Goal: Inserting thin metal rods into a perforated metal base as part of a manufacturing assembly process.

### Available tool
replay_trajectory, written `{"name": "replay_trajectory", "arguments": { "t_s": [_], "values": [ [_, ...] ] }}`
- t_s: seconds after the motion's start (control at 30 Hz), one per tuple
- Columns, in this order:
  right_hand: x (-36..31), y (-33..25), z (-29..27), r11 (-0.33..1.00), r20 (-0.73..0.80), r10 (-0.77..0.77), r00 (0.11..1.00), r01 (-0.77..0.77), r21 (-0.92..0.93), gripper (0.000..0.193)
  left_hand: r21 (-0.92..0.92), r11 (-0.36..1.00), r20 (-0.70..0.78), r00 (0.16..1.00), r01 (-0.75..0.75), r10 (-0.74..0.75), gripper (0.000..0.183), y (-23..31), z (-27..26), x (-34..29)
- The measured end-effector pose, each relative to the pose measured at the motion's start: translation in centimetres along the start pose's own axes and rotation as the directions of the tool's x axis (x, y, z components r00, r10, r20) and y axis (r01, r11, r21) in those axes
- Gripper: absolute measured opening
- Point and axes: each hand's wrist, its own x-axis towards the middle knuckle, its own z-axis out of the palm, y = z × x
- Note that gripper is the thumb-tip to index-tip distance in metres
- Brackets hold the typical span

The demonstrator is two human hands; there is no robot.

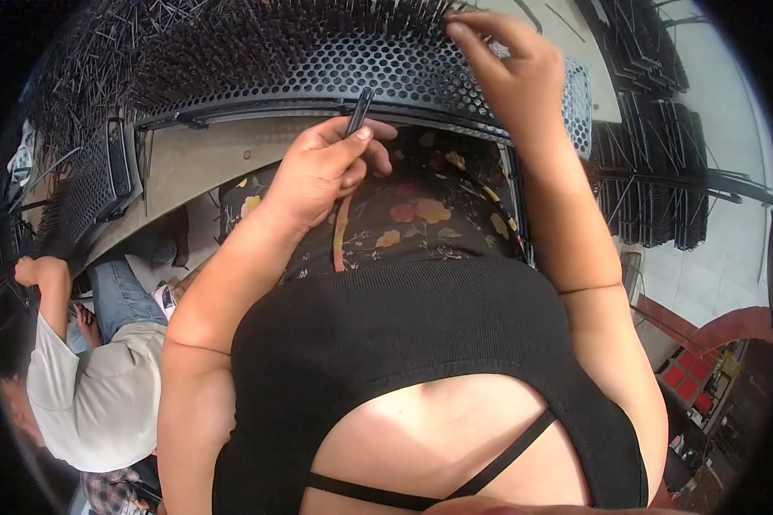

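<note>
My left hand [326,167] is closed round a slim, shiny black piece [362,110], like a short rod or a small bundle of rods, its upper end pointing away from me. Just beyond it lies a long grey perforated rack [386,73] with rows of round holes. Thin dark pins [232,64] stand upright in many of its holes, packed densely on the left and far side. My right hand [520,73] is over the right part of the rack, fingertips pinched at the far edge of the pins. Whatever those fingertips hold is too small to make out.
Loose dark rods [82,81] lie heaped at the far left. Another perforated rack [103,184] stands at the table's left, near a co-worker in a grey shirt [116,386]. Stacked racks full of dark pins [661,172] stand at the right, beyond the pale table [202,159].
</note>
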Motion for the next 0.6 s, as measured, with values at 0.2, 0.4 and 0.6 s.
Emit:
{"name": "replay_trajectory", "arguments": {
  "t_s": [0.2,0.4,0.6],
  "values": [
    [-2.7,-6.1,0.3,0.263,0.671,0.258,0.695,-0.719,0.644,0.028,-0.056,0.998,0.181,0.983,-0.016,0.026,0.023,0.1,1.1,-0.6],
    [-0.1,-1.7,-1.7,0.535,0.107,0.667,0.737,-0.575,0.619,0.018,0.018,0.998,0.031,0.998,0.059,-0.060,0.029,-0.2,0.3,-0.2],
    [-0.9,2.8,-2.2,0.654,-0.153,0.593,0.790,-0.363,0.664,0.015,0.062,0.992,-0.120,0.987,0.111,-0.103,0.027,-0.2,0.3,0.2]
  ]
}}
